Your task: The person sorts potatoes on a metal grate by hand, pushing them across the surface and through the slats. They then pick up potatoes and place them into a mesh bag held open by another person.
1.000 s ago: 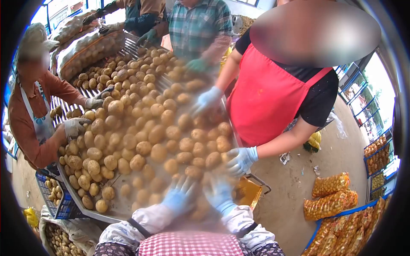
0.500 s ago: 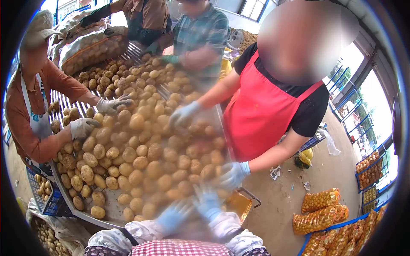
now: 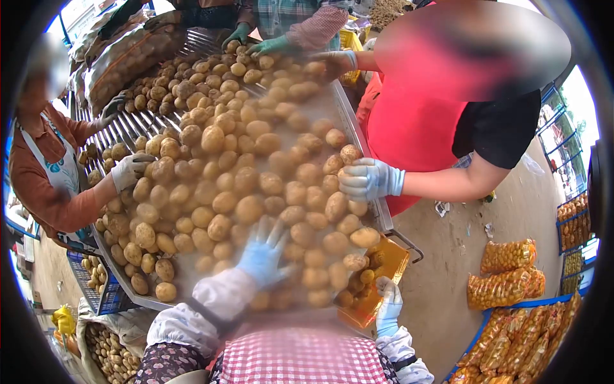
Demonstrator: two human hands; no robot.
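My left hand (image 3: 263, 255), in a light blue glove, lies over the heap of potatoes (image 3: 249, 209) with its fingers spread. It holds nothing. At the right edge of a gold-coloured box (image 3: 391, 257) is my right hand (image 3: 388, 307), also gloved, its fingers bent inward. What they hold, if anything, is hidden. Several smaller potatoes (image 3: 367, 276) lie inside the box. The heap rests on a metal sorting table (image 3: 131, 121) with rollers at its far end. Haze blurs the middle of the view.
Across the table, co-workers' gloved hands (image 3: 371, 179) touch potatoes. A worker in a red apron (image 3: 416, 83) stands at the right. A blue crate (image 3: 115, 296) and an open sack of potatoes (image 3: 105, 345) stand at the left. Filled net bags (image 3: 505, 288) lie on the right floor.
My left hand has moved up and slightly right onto the potatoes. The right one has gone from the table's near edge to the box. My view has shifted, and the red-aproned worker's hands have moved.
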